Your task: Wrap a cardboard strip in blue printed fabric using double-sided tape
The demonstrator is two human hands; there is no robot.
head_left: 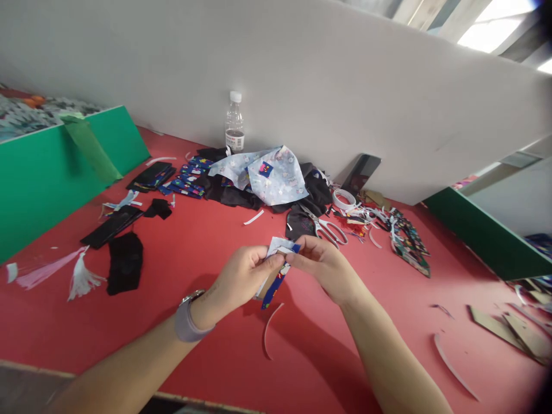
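Above the middle of the red table, both hands meet on a small cardboard piece (268, 286) edged with dark blue patterned fabric (276, 286) and white strips. My left hand (241, 273), with a watch on its wrist, pinches the piece between thumb and fingers. At its top right corner my right hand (325, 264) pinches the blue fabric edge with thumb and forefinger. A curved white strip (266, 336) lies on the table just below. Scissors with white handles (330, 230) rest beyond my right hand. The underside of the piece is hidden.
Fabric pieces (278, 178) are heaped at the back, before a plastic bottle (234, 123). A tape roll (344, 199) and a phone (363, 172) stand right of them. Tassels (81, 279) and black cloth (125, 263) lie left. Green panels (56, 172) flank the red table (194, 241).
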